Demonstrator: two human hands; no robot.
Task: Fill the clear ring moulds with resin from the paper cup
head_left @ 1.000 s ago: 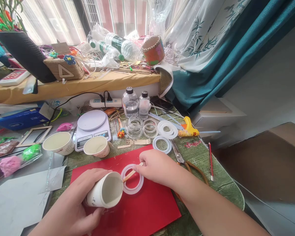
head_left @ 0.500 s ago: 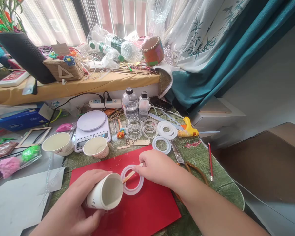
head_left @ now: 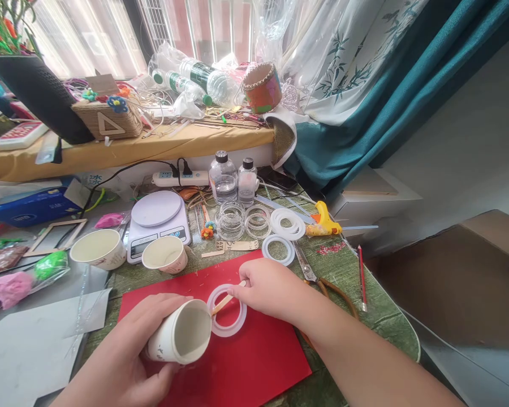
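My left hand (head_left: 142, 345) is wrapped round a white paper cup (head_left: 180, 333), which is tilted so that its mouth faces right and up. In my right hand (head_left: 265, 285) a thin wooden stick (head_left: 224, 303) is pinched, and its lower end is at the cup's rim. Under the stick a translucent white ring mould (head_left: 238, 325) lies on a red sheet (head_left: 271, 350). The cup's rim is right beside the left edge of the mould. Whether liquid is running from the cup, I cannot tell.
Two paper cups (head_left: 165, 254) and a white scale (head_left: 159, 217) stand at the back left. Behind the sheet are clear bottles (head_left: 224, 183), ring moulds (head_left: 279, 250) and a yellow glue gun (head_left: 324, 220). Scissors (head_left: 307, 268) and a red pencil (head_left: 362, 277) lie to the right.
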